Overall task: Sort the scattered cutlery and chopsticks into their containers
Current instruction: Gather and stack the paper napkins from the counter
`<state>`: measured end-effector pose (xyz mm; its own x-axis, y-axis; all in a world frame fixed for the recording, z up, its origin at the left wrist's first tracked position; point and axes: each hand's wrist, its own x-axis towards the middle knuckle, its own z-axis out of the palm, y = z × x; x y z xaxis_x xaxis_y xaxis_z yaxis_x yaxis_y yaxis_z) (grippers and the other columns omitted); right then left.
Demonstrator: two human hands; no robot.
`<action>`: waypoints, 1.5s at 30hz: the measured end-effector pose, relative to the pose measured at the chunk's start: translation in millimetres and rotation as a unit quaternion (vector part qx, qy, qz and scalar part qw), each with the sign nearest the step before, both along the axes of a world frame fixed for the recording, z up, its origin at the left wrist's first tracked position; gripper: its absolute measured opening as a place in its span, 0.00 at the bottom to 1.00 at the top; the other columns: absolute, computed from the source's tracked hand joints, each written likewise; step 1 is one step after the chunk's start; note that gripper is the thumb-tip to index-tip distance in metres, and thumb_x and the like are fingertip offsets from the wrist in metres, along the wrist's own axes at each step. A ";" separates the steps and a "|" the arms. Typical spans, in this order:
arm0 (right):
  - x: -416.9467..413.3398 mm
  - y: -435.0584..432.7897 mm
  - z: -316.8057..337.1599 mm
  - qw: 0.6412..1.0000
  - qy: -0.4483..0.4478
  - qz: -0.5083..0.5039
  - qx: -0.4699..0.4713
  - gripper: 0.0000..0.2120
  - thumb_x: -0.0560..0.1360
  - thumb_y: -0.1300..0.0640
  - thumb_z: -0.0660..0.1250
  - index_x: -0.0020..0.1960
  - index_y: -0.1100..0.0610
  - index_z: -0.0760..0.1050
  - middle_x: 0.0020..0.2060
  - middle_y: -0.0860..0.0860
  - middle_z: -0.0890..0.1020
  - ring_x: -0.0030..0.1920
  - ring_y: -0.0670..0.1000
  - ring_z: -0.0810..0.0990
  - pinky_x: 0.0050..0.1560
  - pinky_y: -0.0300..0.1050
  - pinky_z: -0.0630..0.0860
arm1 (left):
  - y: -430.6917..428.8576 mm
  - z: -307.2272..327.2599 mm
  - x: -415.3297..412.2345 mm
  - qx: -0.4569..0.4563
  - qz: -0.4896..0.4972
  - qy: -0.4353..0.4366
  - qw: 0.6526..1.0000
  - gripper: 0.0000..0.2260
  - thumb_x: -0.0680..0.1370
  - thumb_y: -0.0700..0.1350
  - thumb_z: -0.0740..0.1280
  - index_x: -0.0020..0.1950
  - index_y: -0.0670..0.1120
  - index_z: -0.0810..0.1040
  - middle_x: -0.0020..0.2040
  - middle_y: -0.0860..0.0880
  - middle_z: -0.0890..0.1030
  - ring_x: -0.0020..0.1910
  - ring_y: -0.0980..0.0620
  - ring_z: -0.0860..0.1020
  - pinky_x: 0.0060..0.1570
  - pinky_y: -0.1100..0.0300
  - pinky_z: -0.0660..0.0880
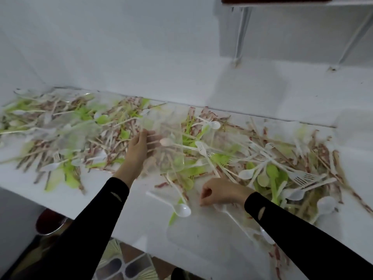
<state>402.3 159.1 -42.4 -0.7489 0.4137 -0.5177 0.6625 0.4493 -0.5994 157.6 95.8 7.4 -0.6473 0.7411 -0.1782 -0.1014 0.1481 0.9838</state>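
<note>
Cutlery and chopsticks (262,158) lie strewn across the tabletop (145,215) from left to right, thickest along its far side. A container (163,146) lies over the heap at the middle, with a lone spoon (181,209) before it near the front edge.

One camera sits on the person's head. It looks forward and down at the white table (125,211), from close up. The left hand (138,147) and right hand (221,194) reach in from the bottom of the frame. The wall (121,47) fills the top. The wide picture bends at the edges.
</note>
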 end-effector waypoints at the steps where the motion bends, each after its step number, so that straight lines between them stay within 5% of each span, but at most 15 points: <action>1: -0.7 -3.8 -6.1 1.000 -0.006 -0.007 0.009 0.08 0.73 0.51 0.74 0.48 0.56 0.83 0.42 0.48 0.84 0.38 0.43 0.79 0.43 0.37 0.74 | 0.3 -0.7 -3.6 -0.001 -0.004 -0.002 1.000 0.16 0.85 0.52 0.53 0.54 0.46 0.77 0.48 0.51 0.85 0.41 0.55 0.82 0.42 0.58 0.75; 9: -0.8 -22.1 -19.4 0.991 0.025 -0.072 0.109 0.05 0.73 0.53 0.72 0.41 0.54 0.79 0.38 0.45 0.79 0.39 0.43 0.76 0.41 0.35 0.70 | 16.9 -8.5 -21.7 -0.010 -0.093 0.018 0.995 0.17 0.85 0.52 0.53 0.53 0.45 0.78 0.49 0.48 0.85 0.35 0.57 0.81 0.31 0.65 0.74; 13: 5.4 -31.5 -1.7 0.981 0.103 -0.154 0.050 0.04 0.72 0.58 0.72 0.40 0.53 0.77 0.36 0.43 0.79 0.33 0.37 0.74 0.38 0.32 0.70 | 25.5 -10.2 -27.0 0.002 -0.108 0.010 0.994 0.19 0.85 0.53 0.52 0.58 0.43 0.77 0.52 0.46 0.85 0.44 0.51 0.78 0.39 0.60 0.72; 18: 23.2 -24.0 34.4 0.967 0.122 -0.221 0.028 0.04 0.75 0.58 0.68 0.44 0.58 0.76 0.36 0.50 0.85 0.35 0.46 0.82 0.41 0.42 0.77 | 35.1 -7.1 -25.6 -0.001 -0.114 -0.029 0.993 0.19 0.85 0.52 0.52 0.60 0.42 0.77 0.55 0.45 0.84 0.51 0.49 0.82 0.48 0.56 0.78; 23: 45.8 11.0 57.9 0.926 0.106 -0.330 0.153 0.03 0.74 0.54 0.68 0.45 0.52 0.74 0.40 0.50 0.82 0.41 0.54 0.82 0.42 0.50 0.78 | 34.6 -9.4 -28.2 0.016 -0.114 -0.048 0.992 0.15 0.85 0.46 0.53 0.63 0.41 0.75 0.59 0.43 0.82 0.56 0.47 0.81 0.51 0.53 0.78; 26: 49.8 28.8 79.1 0.868 0.142 -0.416 0.232 0.06 0.75 0.56 0.67 0.50 0.52 0.71 0.41 0.50 0.78 0.38 0.52 0.77 0.37 0.45 0.71 | 29.9 -7.9 -33.0 0.030 -0.115 -0.053 0.992 0.14 0.85 0.46 0.52 0.62 0.44 0.74 0.60 0.44 0.80 0.58 0.46 0.80 0.54 0.52 0.78; 31: 12.2 40.5 102.7 0.765 0.380 -0.515 0.067 0.11 0.78 0.64 0.63 0.59 0.55 0.70 0.42 0.54 0.77 0.33 0.49 0.75 0.35 0.41 0.72 | 24.5 0.4 -28.5 0.041 -0.145 -0.064 0.986 0.13 0.86 0.46 0.52 0.63 0.41 0.71 0.57 0.38 0.82 0.53 0.41 0.82 0.54 0.50 0.79; 36: -42.1 42.0 86.2 0.763 0.380 -0.522 -0.027 0.14 0.78 0.65 0.62 0.62 0.57 0.70 0.42 0.52 0.79 0.32 0.46 0.74 0.31 0.35 0.71 | 27.4 19.3 -7.3 0.037 -0.168 -0.130 0.977 0.14 0.86 0.47 0.53 0.61 0.41 0.74 0.52 0.41 0.84 0.46 0.44 0.84 0.47 0.51 0.80; 40: -73.6 36.2 68.9 0.765 0.386 -0.515 -0.032 0.15 0.76 0.63 0.64 0.61 0.56 0.70 0.42 0.51 0.74 0.33 0.47 0.71 0.30 0.34 0.69 | 24.8 22.8 14.1 0.057 -0.174 -0.126 0.975 0.16 0.85 0.51 0.52 0.59 0.44 0.75 0.52 0.45 0.84 0.47 0.46 0.84 0.50 0.51 0.79; 45: -82.3 30.9 53.2 0.767 0.382 -0.504 -0.105 0.12 0.77 0.58 0.69 0.59 0.56 0.70 0.41 0.49 0.71 0.39 0.47 0.73 0.47 0.47 0.76 | 21.3 14.4 23.1 0.095 -0.129 -0.090 0.983 0.20 0.83 0.58 0.54 0.61 0.45 0.73 0.53 0.45 0.85 0.51 0.44 0.84 0.51 0.50 0.80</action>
<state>320.0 189.9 10.8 -0.2210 0.9497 -0.2220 0.0287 -0.2212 -0.9748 180.7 117.1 21.8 -0.4038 0.9076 -0.1152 -0.2586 0.0076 0.9660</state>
